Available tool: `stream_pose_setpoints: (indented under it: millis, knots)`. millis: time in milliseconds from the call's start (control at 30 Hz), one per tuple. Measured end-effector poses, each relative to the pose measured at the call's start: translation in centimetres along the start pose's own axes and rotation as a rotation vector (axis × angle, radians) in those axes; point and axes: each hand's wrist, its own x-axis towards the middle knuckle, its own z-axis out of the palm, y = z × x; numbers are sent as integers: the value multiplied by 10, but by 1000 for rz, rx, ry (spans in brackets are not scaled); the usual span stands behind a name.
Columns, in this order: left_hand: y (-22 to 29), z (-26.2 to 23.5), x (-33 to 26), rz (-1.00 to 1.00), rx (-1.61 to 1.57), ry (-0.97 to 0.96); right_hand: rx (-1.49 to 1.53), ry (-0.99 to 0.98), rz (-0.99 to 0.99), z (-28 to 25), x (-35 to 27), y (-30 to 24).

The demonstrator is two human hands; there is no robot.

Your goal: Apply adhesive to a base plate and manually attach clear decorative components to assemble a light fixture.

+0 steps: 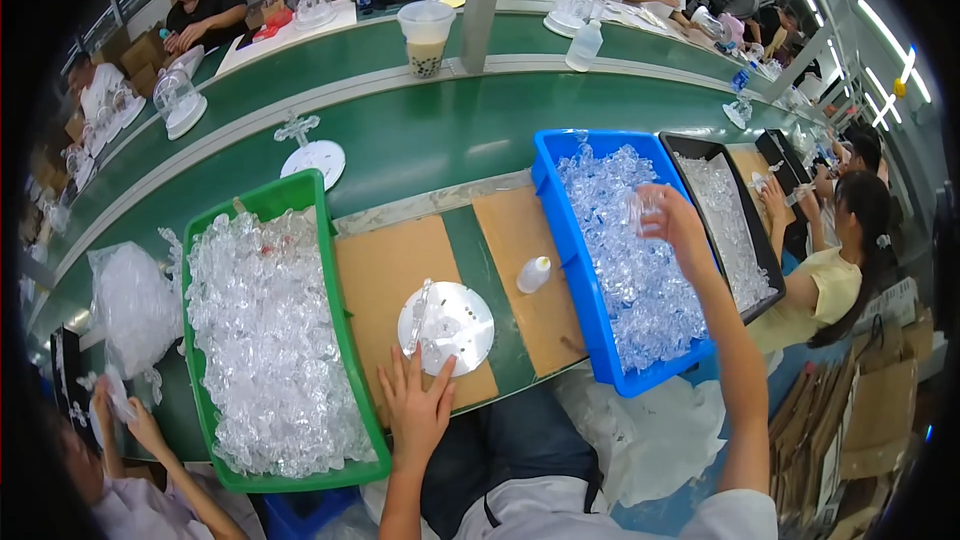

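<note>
A round white disc (470, 328) lies on brown cardboard in front of me. A long clear plastic piece (424, 312) stands or lies on its left part; I cannot tell which. My left hand (418, 408) rests at the disc's near edge with its fingers spread and touching it. Over the blue bin (577, 270), full of small clear plastic pieces (630, 275), my right hand (676, 225) is raised with curled fingers. A clear plastic piece (640, 204) shows at its fingertips, its exact shape hard to make out.
A green bin (333, 315) heaped with clear pieces stands at left. Between disc and blue bin is a small white bottle (534, 275). Another disc (318, 162) lies farther back. A black tray (765, 265) adjoins the blue bin; co-workers sit on both sides.
</note>
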Motion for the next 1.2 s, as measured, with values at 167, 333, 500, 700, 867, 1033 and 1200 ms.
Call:
stream_pose_setpoints:
  millis: [167, 333, 500, 700, 867, 1033, 1200]
  knots:
    - [-4, 2, -4, 0, -6, 48, 242, -240, 222, 88, -91, -19]
    - [13, -4, -9, -52, -306, 282, 352, -341, 217, 163, -134, 19]
    - [56, -22, -19, -301, -832, 205, 94, -371, 49, 187, -161, 17]
    - [59, 20, -28, -360, -1662, 107, -9, -238, 6, 182, -147, 20]
    - [43, -2, -20, -399, -795, 180, -518, -209, -471, 181, -107, 33]
    - [28, -9, -12, -204, -432, 286, -486, -252, -560, 192, -97, 37]
    - [28, 5, 6, -95, -281, 267, -514, -378, -559, 193, -91, 37]
